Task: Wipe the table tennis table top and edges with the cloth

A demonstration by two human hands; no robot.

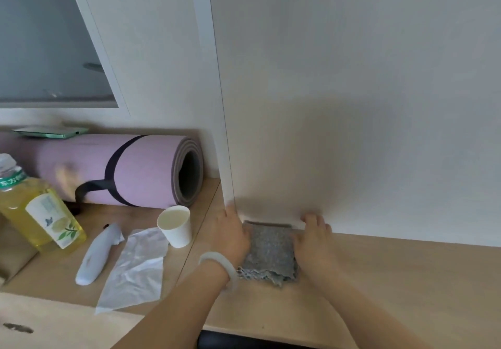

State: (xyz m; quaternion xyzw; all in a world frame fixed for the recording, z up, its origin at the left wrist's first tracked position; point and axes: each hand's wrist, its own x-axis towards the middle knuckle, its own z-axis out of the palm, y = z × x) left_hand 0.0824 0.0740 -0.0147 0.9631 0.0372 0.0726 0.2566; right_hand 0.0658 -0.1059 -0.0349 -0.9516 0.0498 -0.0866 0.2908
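1. Pale wood table (379,281) runs under you, butted against a white panel (352,104). No table tennis table shows anywhere in view.
2. Your grey cloth (271,251) lies flat on the wood as a folded square pad, right between your two grips, with its far edge against the foot of the panel.
3. Left grip (230,237), the one with the pale bracelet (219,264) on the wrist, lies along the cloth's left side. Its fingers are fairly straight and the tips reach the panel corner. It is relaxed and pressing, with nothing curled round the cloth that I can see.
4. Right grip (314,245) mirrors it on the cloth's right side, fingers forward and resting on the wood at the far corner. It too is loose and lifts nothing.
5. Progress call: this looks like getting the cloth ready, squaring the pad or about to gather it up. I see no wiped streak or damp patch, so I judge the wiping not yet begun.
6. What's left is everything: pick the cloth up, get to the playing surface, cover the top, then run the edges.
7. Out beyond your left grip sits clutter. A paper cup (175,226) is nearest, then a crumpled clear wrapper (138,264), a yellow drink bottle (35,210) and a rolled pink mat (135,169) further off.
8. Watch that cup as you lift away. It stands close beside your left grip.
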